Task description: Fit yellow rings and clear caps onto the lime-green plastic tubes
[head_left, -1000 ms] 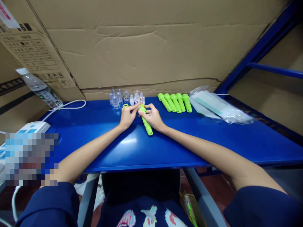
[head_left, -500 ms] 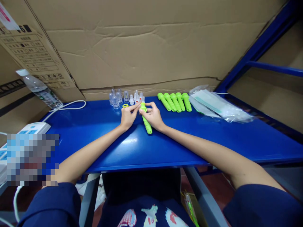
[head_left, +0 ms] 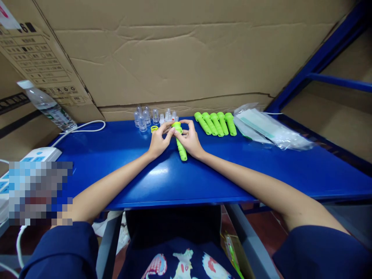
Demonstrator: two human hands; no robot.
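Note:
A lime-green, flashlight-shaped plastic handle [head_left: 181,149] points toward me, its wide head at the far end. My right hand [head_left: 190,137] is closed around its upper part, thumb on the near side of the head. My left hand [head_left: 161,140] pinches at the left of the same head, thumb and fingertips meeting my right thumb there. Just left of these fingers lie thin yellow rings [head_left: 154,129]. Behind them stand several clear plastic domed caps [head_left: 142,123] and smaller whitish capped pieces [head_left: 167,115], one with a red dot; my fingers partly hide some.
Several matching green handles [head_left: 214,124] lie in a row on the blue table [head_left: 226,164]. To their right is a clear plastic bag [head_left: 270,128]. A water bottle [head_left: 49,106] leans at left, near a white power strip [head_left: 48,154] and cable. Cardboard [head_left: 174,58] walls the back.
Both hands stay at the green handle. My left fingertips have shifted to the head's side, and the small clear piece seen above the head before is now barely visible behind it.

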